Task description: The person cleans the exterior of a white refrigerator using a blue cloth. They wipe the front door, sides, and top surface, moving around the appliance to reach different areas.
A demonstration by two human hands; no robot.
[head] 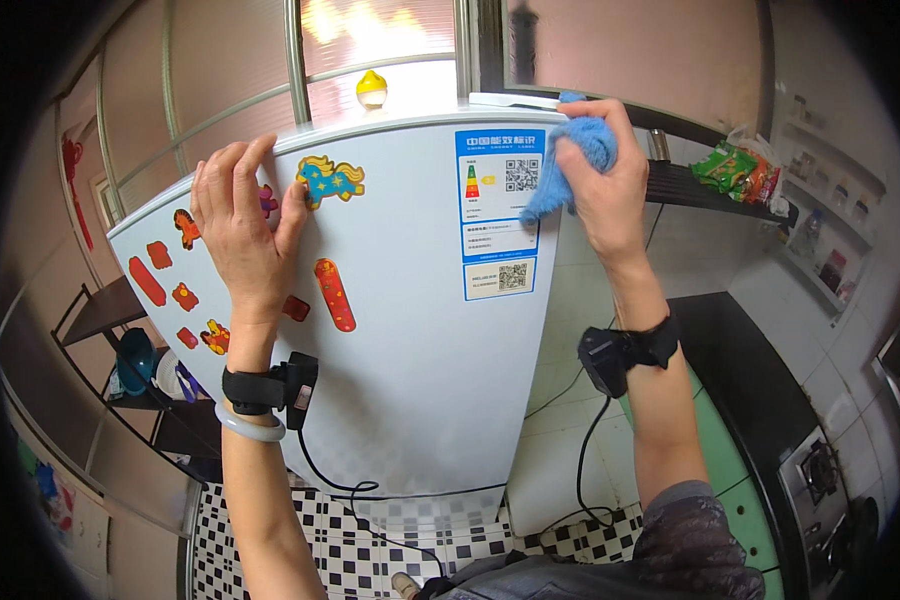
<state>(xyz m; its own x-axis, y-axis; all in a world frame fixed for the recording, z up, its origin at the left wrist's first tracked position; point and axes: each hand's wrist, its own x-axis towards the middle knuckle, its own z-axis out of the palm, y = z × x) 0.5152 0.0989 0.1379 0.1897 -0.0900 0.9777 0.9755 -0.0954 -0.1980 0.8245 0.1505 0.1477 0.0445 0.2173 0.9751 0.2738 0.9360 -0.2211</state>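
A white refrigerator (420,360) stands before me, its door bearing a blue-framed energy label (501,214) and several colourful magnets or stickers. My left hand (244,221) rests on the door's upper left part, fingers at the top edge, thumb beside a blue horse-shaped magnet or sticker (331,181). At the upper right edge, my right hand (607,176) grips a crumpled blue cloth (570,169), which lies against the door's edge and partly over the label's right side. A long red decoration (335,295) is on the door below my left hand.
On the fridge top sit a yellow-capped container (372,90) and a white flat object (514,100). To the right are a dark shelf with snack bags (735,171), a black counter (742,375) and a gas stove (821,469). A black rack (105,311) stands left; cables hang from both wrists.
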